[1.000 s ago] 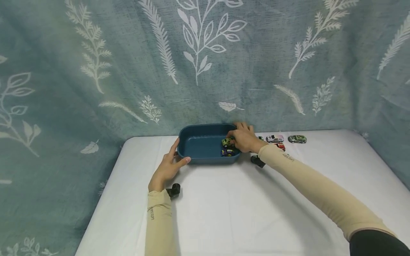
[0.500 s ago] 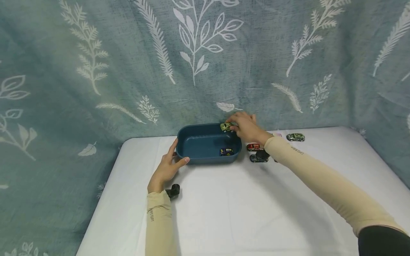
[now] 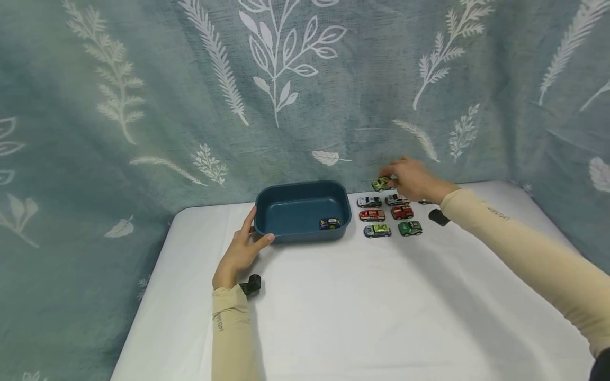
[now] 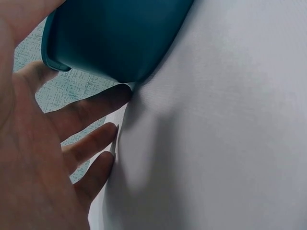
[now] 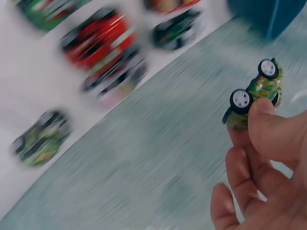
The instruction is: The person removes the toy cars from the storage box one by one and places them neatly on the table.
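My right hand (image 3: 413, 177) pinches a green-and-yellow camouflage toy car (image 3: 382, 184) between thumb and fingers, raised over the back edge of the table. In the right wrist view, the toy car (image 5: 261, 96) shows its dark wheels sideways. My left hand (image 3: 236, 254) holds the left front corner of a dark blue rectangular bin (image 3: 300, 237), thumb at the front rim and fingers along the end. Its lower fingers spread below the bin (image 4: 115, 38) in the left wrist view. Inside the bin, at its right side, sits a purple-blue toy car (image 3: 330, 224).
Right of the bin, several toy cars stand in rows on the white table (image 3: 310, 307), among them a silver one (image 3: 369, 202), red ones like this striped car (image 3: 372, 215), and a dark green one (image 3: 410, 228). A patterned curtain (image 3: 190, 106) hangs behind the table edge.
My right hand has lifted the camouflage toy car out of the bin and carried it right, past the rim. The left hand keeps its hold on the bin. The view has shifted slightly.
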`<state>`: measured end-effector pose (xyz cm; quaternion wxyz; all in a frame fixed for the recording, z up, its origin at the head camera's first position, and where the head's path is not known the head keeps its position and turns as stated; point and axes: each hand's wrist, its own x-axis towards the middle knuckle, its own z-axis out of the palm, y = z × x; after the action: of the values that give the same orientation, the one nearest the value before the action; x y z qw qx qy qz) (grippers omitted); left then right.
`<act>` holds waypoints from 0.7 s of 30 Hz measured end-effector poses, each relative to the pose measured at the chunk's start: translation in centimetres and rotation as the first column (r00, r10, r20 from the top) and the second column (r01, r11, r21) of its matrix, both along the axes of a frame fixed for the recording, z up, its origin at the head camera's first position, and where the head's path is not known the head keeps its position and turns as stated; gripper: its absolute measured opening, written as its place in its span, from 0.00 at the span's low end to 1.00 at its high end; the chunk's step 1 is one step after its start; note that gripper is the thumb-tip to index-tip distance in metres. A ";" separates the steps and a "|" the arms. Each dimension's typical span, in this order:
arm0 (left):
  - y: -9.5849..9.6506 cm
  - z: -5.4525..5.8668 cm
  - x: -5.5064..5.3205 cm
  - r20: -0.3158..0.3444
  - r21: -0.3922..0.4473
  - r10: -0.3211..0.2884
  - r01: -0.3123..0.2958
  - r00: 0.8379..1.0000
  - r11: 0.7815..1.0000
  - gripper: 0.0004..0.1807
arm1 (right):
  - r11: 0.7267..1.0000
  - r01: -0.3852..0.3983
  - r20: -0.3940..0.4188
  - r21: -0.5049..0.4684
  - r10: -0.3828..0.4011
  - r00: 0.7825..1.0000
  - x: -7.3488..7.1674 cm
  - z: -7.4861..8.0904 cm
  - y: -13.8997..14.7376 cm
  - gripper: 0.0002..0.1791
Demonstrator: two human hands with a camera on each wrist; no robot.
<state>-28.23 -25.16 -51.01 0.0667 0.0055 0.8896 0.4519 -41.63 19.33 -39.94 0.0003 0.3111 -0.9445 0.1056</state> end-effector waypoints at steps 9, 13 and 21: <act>0.1 -0.4 0.1 0.002 -0.004 -0.007 0.007 1.000 1.000 0.52 | 0.998 0.006 -0.008 0.058 -0.005 1.000 -0.2 -1.3 8.3 0.13; 0.1 -0.4 0.2 0.008 -0.006 -0.001 0.001 1.000 1.000 0.52 | 0.994 0.014 -0.036 0.105 -0.011 0.999 0.8 -2.4 10.4 0.13; 0.2 -0.1 0.1 0.000 -0.001 0.003 -0.003 1.000 1.000 0.52 | 0.990 0.073 -0.063 0.118 -0.066 0.996 1.8 -5.2 12.7 0.15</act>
<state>-28.14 -24.99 -51.13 0.0659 0.0042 0.8899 0.4514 -39.82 32.01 -45.14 0.0131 0.2805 -0.9590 0.0390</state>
